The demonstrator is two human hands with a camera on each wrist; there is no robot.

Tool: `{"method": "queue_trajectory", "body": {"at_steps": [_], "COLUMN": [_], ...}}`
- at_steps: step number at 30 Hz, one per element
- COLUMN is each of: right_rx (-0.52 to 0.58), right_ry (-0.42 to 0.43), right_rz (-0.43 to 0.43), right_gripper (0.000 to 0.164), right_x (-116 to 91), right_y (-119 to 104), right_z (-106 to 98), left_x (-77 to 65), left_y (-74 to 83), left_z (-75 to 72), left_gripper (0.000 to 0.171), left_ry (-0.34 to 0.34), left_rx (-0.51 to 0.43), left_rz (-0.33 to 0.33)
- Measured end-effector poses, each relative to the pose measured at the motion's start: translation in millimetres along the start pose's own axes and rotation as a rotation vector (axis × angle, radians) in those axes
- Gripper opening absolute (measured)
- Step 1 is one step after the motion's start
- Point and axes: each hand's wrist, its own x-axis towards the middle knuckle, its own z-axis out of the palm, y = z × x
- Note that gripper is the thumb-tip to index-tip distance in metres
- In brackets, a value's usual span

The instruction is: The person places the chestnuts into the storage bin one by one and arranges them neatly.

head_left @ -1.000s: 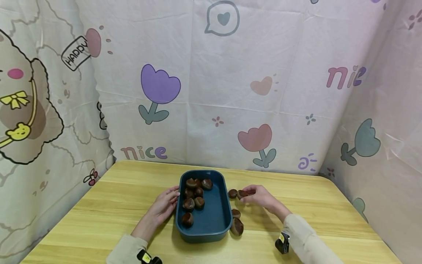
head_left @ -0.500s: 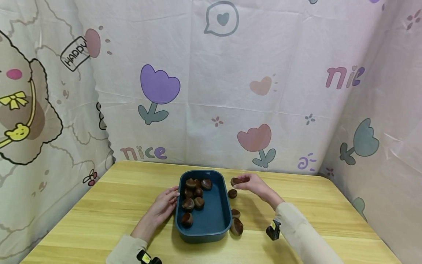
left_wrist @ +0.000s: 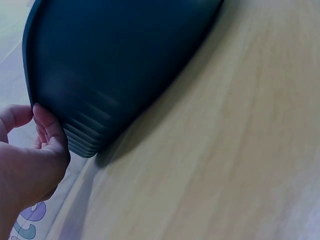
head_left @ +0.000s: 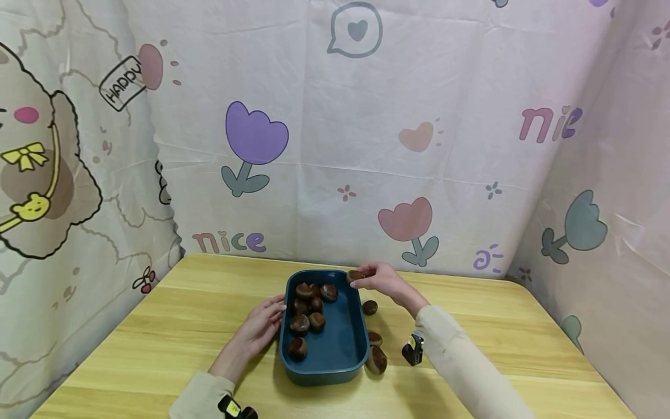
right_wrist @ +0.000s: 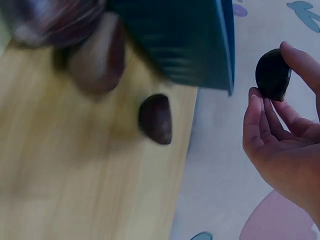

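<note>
A dark blue rectangular container (head_left: 340, 349) stands on the table with several brown chestnuts (head_left: 299, 324) inside, mostly along its left side. My left hand (head_left: 260, 326) holds its left rim; in the left wrist view the thumb and fingers (left_wrist: 49, 122) meet at the rim's edge. Over the container's far right corner, my right hand (head_left: 384, 282) pinches a chestnut (head_left: 355, 277) between thumb and fingertips. The right wrist view shows that chestnut (right_wrist: 273, 75) raised, apart from the container's wall (right_wrist: 190, 55).
On the table right of the container lie a lone chestnut (head_left: 370, 307) and two more close together, the nearer one (head_left: 376, 361) larger. The wooden table (head_left: 209, 291) ends at a patterned cloth backdrop (head_left: 335, 221).
My right hand has lifted a chestnut from the table beside the container and carried it left and away from me, to over the far right corner. The left hand stays put.
</note>
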Motion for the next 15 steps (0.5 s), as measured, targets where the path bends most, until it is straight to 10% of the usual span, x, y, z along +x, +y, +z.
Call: {"method": "queue_trajectory", "body": {"at_steps": [15], "right_rx": [0.052], "right_ry": [-0.036], "right_rz": [-0.012], "right_gripper": [0.043], "right_x": [23.2], "right_y": [-29.1], "right_z": [25.8], "left_x": [1.4], "left_y": [-1.7], "left_z": [0.3], "left_gripper": [0.038], "left_ry": [0.010], "left_rx": [-0.018], "left_rz": [0.004]}}
